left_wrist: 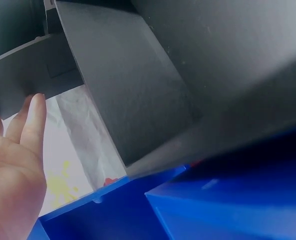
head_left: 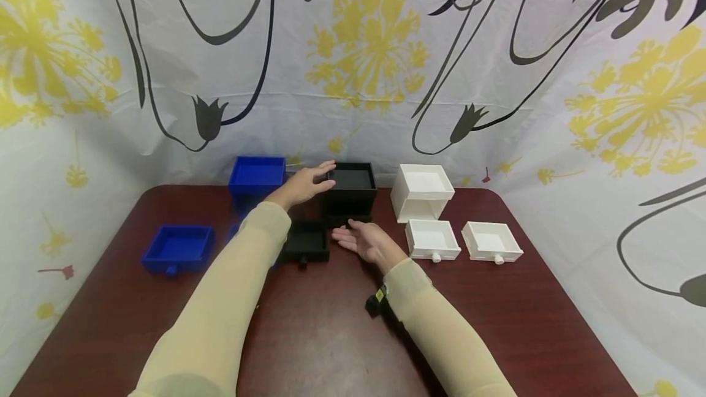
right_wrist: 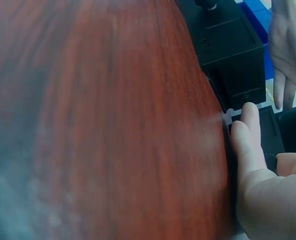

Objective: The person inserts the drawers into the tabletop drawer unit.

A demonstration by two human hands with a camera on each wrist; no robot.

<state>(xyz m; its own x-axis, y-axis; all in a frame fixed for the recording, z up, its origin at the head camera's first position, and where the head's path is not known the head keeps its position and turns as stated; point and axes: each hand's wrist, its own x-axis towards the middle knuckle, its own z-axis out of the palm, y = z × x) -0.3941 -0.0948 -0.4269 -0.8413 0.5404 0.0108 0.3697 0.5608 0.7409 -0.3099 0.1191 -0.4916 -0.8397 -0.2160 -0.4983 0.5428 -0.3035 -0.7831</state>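
Past sleeves, apparently positions the black box with wide, empty fingers; likely must next grip the black drawer.

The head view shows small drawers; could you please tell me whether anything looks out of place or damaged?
A black drawer sits out on the table, as do a blue drawer and two white drawers; that looks odd because the white cabinet has an open front. I see no spill or damage.
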